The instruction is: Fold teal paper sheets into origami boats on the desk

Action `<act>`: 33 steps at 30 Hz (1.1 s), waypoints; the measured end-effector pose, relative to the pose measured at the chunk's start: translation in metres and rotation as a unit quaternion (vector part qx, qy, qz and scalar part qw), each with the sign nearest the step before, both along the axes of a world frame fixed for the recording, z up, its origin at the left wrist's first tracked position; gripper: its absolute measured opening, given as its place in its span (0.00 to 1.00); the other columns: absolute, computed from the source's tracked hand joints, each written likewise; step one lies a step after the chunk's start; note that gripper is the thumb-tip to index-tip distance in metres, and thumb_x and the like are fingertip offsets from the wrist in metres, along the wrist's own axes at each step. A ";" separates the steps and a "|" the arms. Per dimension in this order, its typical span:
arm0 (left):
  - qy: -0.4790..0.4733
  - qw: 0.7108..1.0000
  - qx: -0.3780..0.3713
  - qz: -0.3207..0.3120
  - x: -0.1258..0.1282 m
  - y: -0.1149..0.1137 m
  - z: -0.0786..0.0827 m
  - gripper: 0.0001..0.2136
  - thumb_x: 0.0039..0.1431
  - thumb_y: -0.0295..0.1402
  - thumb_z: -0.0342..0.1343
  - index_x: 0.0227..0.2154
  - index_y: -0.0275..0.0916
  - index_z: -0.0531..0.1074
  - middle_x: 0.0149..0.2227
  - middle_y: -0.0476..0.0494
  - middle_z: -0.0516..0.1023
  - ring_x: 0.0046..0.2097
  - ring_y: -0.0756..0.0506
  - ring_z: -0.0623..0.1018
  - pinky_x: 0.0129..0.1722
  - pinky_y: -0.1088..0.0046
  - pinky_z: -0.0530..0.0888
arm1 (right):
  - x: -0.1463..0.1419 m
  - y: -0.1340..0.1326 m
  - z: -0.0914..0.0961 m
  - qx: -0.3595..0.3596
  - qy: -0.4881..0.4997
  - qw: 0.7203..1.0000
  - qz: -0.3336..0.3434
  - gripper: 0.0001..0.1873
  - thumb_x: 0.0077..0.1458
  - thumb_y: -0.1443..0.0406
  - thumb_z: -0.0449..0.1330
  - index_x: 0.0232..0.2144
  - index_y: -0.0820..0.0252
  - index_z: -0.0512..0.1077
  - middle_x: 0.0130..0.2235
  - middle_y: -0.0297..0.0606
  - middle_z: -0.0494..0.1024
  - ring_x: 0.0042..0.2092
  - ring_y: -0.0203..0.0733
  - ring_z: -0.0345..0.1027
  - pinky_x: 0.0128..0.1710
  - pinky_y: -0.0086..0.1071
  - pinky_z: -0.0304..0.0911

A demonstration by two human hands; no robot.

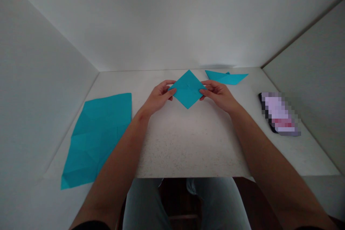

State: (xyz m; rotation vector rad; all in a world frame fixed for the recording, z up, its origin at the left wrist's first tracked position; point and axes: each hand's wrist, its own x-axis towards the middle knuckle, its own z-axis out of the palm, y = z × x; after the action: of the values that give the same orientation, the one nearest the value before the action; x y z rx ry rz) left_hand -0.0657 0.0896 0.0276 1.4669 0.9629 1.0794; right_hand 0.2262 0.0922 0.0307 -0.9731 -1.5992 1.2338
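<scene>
Between my two hands is a blue folded paper diamond [188,90], held up with one point away from me and one toward me. My left hand [161,94] pinches its left corner, thumb on the near face and fingers behind. The right corner is pinched the same way by my right hand [216,93]. A faint crease runs across the middle of the diamond. Just beyond my right hand lies a folded blue paper boat [229,78]. To the left, partly behind my left forearm, a creased blue paper sheet [101,136] lies spread out.
A phone [280,115] with a blurred-out screen lies at the right of the white table [188,143]. White walls close in the table at the back and both sides. The near table edge is above my legs [185,201].
</scene>
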 end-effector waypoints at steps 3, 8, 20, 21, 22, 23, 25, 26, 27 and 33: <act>-0.015 1.000 -0.006 0.016 0.000 -0.002 0.003 0.16 0.60 0.42 0.68 0.48 0.42 0.82 0.33 0.48 0.79 0.32 0.50 0.76 0.34 0.74 0.75 | 0.002 0.000 0.001 0.008 0.000 1.000 -0.003 0.20 0.56 0.47 0.74 0.45 0.51 0.85 0.33 0.33 0.84 0.33 0.41 0.79 0.41 0.42 0.80; -0.009 1.000 -0.019 0.000 0.000 -0.007 0.010 0.15 0.65 0.46 0.60 0.37 0.40 0.85 0.35 0.43 0.83 0.32 0.49 0.77 0.35 0.71 0.77 | 0.003 -0.002 0.006 -0.001 -0.015 1.000 -0.026 0.16 0.61 0.49 0.70 0.39 0.52 0.87 0.33 0.36 0.85 0.36 0.44 0.80 0.46 0.44 0.79; 0.062 0.998 0.025 -0.003 -0.001 -0.005 -0.001 0.20 0.58 0.43 0.72 0.51 0.40 0.83 0.32 0.48 0.80 0.29 0.51 0.74 0.28 0.75 0.69 | 0.000 0.003 -0.004 0.045 -0.008 0.998 -0.048 0.23 0.52 0.46 0.78 0.43 0.51 0.82 0.37 0.35 0.83 0.37 0.42 0.79 0.42 0.40 0.78; 0.078 0.997 0.025 -0.007 0.000 -0.007 0.000 0.18 0.59 0.44 0.71 0.48 0.40 0.84 0.32 0.46 0.81 0.30 0.51 0.75 0.29 0.75 0.70 | -0.001 0.004 -0.005 0.044 -0.009 0.998 -0.049 0.23 0.52 0.45 0.77 0.42 0.51 0.82 0.37 0.36 0.84 0.39 0.43 0.79 0.44 0.41 0.78; 0.093 0.995 0.025 -0.014 0.000 -0.008 0.002 0.17 0.59 0.44 0.70 0.46 0.39 0.85 0.33 0.45 0.82 0.30 0.50 0.75 0.30 0.75 0.71 | -0.001 0.003 -0.004 0.046 -0.010 0.998 -0.049 0.23 0.53 0.45 0.77 0.41 0.51 0.82 0.38 0.37 0.84 0.40 0.44 0.80 0.45 0.42 0.78; 0.105 0.994 0.024 -0.026 0.001 -0.011 0.004 0.17 0.59 0.44 0.71 0.46 0.39 0.85 0.35 0.44 0.83 0.31 0.50 0.76 0.30 0.75 0.72 | -0.002 0.003 -0.004 0.050 -0.012 0.997 -0.049 0.23 0.53 0.45 0.77 0.41 0.51 0.82 0.39 0.37 0.84 0.41 0.44 0.80 0.46 0.42 0.78; 0.108 0.992 0.014 -0.068 0.004 -0.016 0.007 0.21 0.57 0.43 0.73 0.51 0.40 0.84 0.40 0.42 0.85 0.32 0.50 0.78 0.31 0.75 0.73 | -0.005 0.000 -0.003 0.065 -0.017 0.997 -0.048 0.22 0.53 0.45 0.77 0.42 0.50 0.82 0.40 0.37 0.84 0.41 0.44 0.79 0.47 0.42 0.78; 0.101 0.991 0.005 -0.093 0.007 -0.019 0.008 0.25 0.55 0.43 0.74 0.56 0.41 0.83 0.44 0.41 0.86 0.32 0.51 0.79 0.31 0.75 0.74 | -0.007 -0.002 -0.002 0.072 -0.021 0.996 -0.045 0.23 0.53 0.45 0.77 0.43 0.49 0.82 0.41 0.37 0.84 0.40 0.43 0.79 0.47 0.42 0.78; 0.089 0.989 -0.003 -0.115 0.010 -0.021 0.008 0.29 0.55 0.42 0.75 0.60 0.42 0.81 0.48 0.39 0.85 0.32 0.51 0.79 0.31 0.75 0.75 | -0.009 -0.004 -0.001 0.079 -0.025 0.996 -0.041 0.23 0.53 0.45 0.77 0.44 0.49 0.81 0.42 0.37 0.84 0.40 0.43 0.78 0.47 0.41 0.78; 0.036 0.992 0.019 -0.121 0.023 -0.027 0.000 0.31 0.58 0.42 0.74 0.64 0.46 0.77 0.64 0.32 0.77 0.35 0.52 0.80 0.36 0.73 0.79 | -0.023 -0.015 -0.001 0.124 -0.026 0.992 0.000 0.31 0.53 0.47 0.78 0.55 0.46 0.78 0.46 0.37 0.81 0.47 0.45 0.78 0.46 0.38 0.78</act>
State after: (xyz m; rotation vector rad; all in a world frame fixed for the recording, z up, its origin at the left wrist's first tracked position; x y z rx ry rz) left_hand -0.0424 0.0627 0.0273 1.6168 0.7931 0.8759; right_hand 0.2033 0.0776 0.0299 -0.8506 -1.7451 0.9879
